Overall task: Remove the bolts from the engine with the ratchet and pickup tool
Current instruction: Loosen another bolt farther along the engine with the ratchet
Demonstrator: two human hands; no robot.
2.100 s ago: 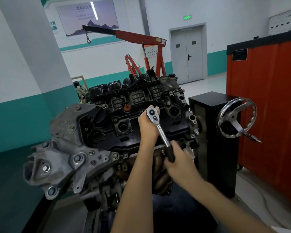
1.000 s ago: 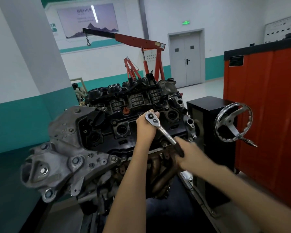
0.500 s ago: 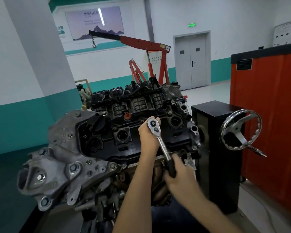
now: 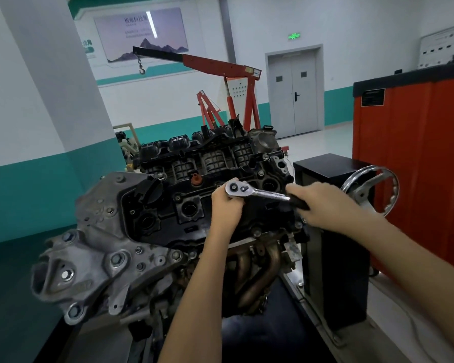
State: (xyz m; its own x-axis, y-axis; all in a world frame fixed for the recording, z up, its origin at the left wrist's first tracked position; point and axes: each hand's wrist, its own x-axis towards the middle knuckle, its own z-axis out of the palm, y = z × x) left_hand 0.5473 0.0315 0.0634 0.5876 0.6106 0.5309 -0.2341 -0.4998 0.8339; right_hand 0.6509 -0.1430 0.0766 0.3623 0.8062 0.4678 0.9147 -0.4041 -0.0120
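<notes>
Engine: the engine (image 4: 168,205) is sitting mid-room, its black top cover facing up towards the person.
Ratchet: the ratchet (image 4: 260,192) is lying across the near-right part of that cover, with its long axis running almost level, head to the left and black handle to the right.
Bolt: I cannot see it. The ratchet head is covering it, so it is presumably sitting directly under the head.
Left hand: the left hand (image 4: 226,208) is curling round the head end from below, steadying it.
Right hand: the right hand (image 4: 323,205) is wrapping closed round the handle, out at the lever's right end.
Pivot: the left hand is marking the centre and the right hand is holding the free end, so I judge any stroke would be sweeping the handle around the head.
Clearance: a handwheel (image 4: 372,189) is standing just right of the right hand.
Pickup tool: not showing.
</notes>
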